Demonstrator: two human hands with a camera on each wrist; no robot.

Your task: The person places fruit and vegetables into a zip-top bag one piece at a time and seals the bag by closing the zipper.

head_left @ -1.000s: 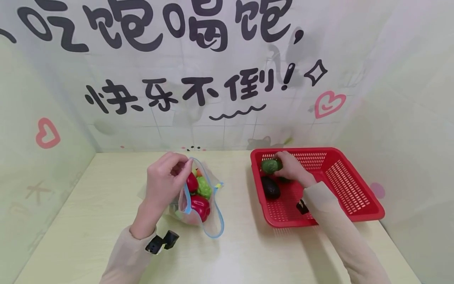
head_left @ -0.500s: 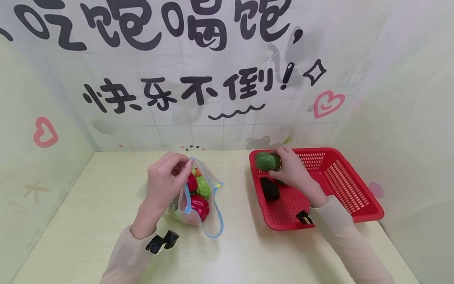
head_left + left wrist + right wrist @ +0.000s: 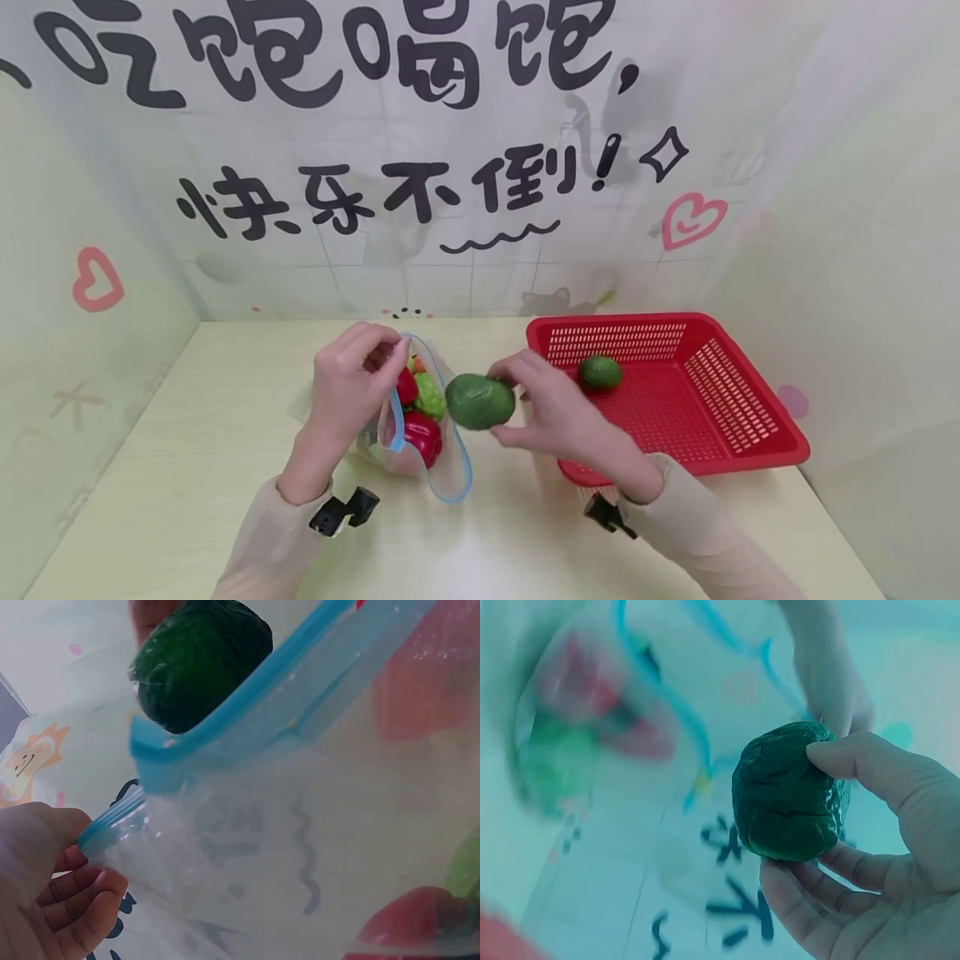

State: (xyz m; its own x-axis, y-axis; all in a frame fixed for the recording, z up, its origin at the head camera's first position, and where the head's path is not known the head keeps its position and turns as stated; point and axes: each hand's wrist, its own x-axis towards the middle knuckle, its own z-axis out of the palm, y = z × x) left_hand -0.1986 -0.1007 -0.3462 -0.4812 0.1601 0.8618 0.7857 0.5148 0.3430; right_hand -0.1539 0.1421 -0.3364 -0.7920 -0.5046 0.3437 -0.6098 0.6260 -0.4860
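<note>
My left hand (image 3: 352, 375) pinches the blue-edged rim of a clear zip bag (image 3: 461, 467), whose mouth gapes open. Inside the bag lie a red bell pepper (image 3: 422, 438), a second red piece (image 3: 406, 387) and a bumpy light green vegetable (image 3: 430, 396). My right hand (image 3: 558, 412) grips a dark green, wrinkled avocado (image 3: 480, 402) between thumb and fingers, at the right side of the bag's opening. In the left wrist view the avocado (image 3: 202, 664) shows just beyond the blue rim. The right wrist view shows its creased, glossy skin (image 3: 787, 795) close up.
A red perforated basket (image 3: 750, 400) stands to the right on the pale wooden table (image 3: 187, 467). One green avocado-like fruit (image 3: 600, 373) lies in it, near the left; my right hand covers part of that side. A printed wall (image 3: 450, 283) closes off the back.
My right hand has lifted the avocado out of the basket and carried it left to the bag. The dark piece at the basket's left is out of sight now. My left hand stays put.
</note>
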